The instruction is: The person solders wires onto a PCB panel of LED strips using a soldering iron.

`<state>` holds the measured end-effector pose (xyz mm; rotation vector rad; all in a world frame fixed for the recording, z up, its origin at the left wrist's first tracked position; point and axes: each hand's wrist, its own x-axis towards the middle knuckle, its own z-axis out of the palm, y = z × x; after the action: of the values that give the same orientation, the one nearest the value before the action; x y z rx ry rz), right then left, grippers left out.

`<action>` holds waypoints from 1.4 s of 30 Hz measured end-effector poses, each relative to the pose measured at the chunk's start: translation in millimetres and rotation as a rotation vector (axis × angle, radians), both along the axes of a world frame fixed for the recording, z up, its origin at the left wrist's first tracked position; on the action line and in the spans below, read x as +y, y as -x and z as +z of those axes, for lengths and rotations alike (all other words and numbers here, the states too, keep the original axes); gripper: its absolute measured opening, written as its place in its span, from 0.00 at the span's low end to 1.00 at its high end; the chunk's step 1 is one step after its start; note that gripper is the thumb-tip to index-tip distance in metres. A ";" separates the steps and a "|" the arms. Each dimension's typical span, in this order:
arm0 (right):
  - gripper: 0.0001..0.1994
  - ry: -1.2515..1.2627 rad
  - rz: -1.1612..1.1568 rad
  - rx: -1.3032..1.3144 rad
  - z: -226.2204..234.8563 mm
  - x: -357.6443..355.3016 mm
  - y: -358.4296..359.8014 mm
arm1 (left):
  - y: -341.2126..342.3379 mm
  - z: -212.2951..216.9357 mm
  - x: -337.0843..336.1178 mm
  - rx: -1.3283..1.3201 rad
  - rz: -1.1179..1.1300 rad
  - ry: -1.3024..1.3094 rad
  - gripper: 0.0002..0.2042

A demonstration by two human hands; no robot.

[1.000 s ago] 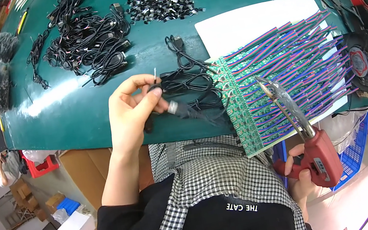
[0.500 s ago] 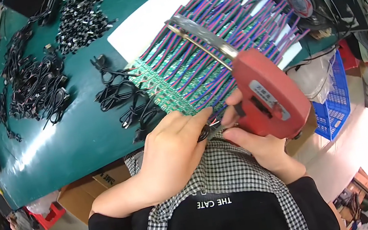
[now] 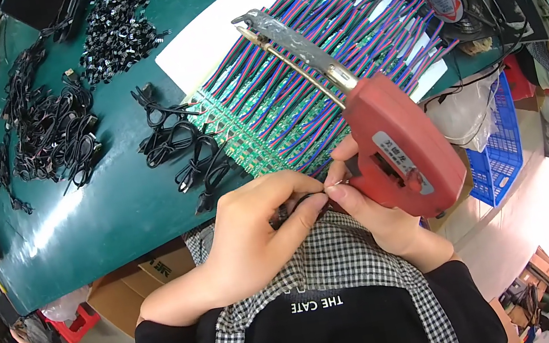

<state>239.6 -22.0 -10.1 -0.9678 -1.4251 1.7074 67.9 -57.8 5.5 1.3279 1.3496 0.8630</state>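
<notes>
My left hand is closed around a black cable, much of it hidden by the fingers. Its thumb and forefinger meet my right fingertips just in front of my apron. My right hand grips a red soldering gun, whose metal tip and thin side tube point up and left over the wires. With the thumb and a finger of that same hand I pinch the thin wire end of the cable. Beyond lies a panel of green circuit boards with rows of red, blue and black wires.
A white sheet lies under the panel on the green table. Bundled black cables, a larger cable heap and small black connectors lie leftward. At right are a fan and a blue crate.
My hands have come together, and the right thumb and finger now pinch at the cable's end. The soldering gun's tip has shifted slightly up and left.
</notes>
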 end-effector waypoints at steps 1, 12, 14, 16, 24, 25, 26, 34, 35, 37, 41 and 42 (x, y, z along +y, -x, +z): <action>0.19 -0.013 0.015 0.001 0.0 0.0 -1.0 | 0.2 2.0 0.6 -0.013 0.029 0.022 0.05; 0.21 -0.002 0.069 -0.026 1.1 2.7 -15.8 | 21.0 0.0 1.8 0.150 0.368 -0.126 0.04; 0.24 0.029 0.115 0.048 -11.4 -2.4 -34.1 | 33.8 -6.6 10.2 0.455 0.374 -0.304 0.05; 0.25 0.322 0.058 0.048 -13.4 -13.2 -51.9 | 34.1 -13.9 14.1 0.515 0.392 -0.280 0.05; 0.27 0.123 0.004 -0.095 -36.6 -36.9 -74.4 | 30.8 -14.9 19.9 0.648 0.325 -0.206 0.05; 0.27 0.125 0.006 -0.095 -38.9 -36.0 -76.2 | 31.0 -15.5 20.0 0.691 0.309 -0.239 0.06; 0.30 0.099 0.067 -0.123 -42.9 -35.0 -79.9 | 30.3 -15.6 19.7 0.691 0.311 -0.237 0.06; 0.31 0.072 0.062 -0.152 -53.4 -44.4 -89.9 | 25.0 -20.4 20.4 0.859 0.305 -0.306 0.07; 0.30 -0.025 0.071 -0.262 -62.0 -50.9 -98.5 | 25.1 -20.0 20.6 0.857 0.305 -0.307 0.07; 0.29 -0.122 0.083 -0.370 -65.9 -53.5 -100.3 | 25.6 -20.2 20.5 0.865 0.306 -0.311 0.07; 0.30 -0.340 0.130 -0.478 -64.3 -50.0 -95.9 | 23.7 -20.2 21.6 0.870 0.300 -0.312 0.07; 0.31 -0.353 0.136 -0.459 -62.4 -48.6 -94.0 | 24.2 -20.2 21.3 0.872 0.301 -0.315 0.07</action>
<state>333.6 -70.6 -72.6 -1.1235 -2.0489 1.3021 43.7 -36.5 -14.7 1.8926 2.1924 0.7283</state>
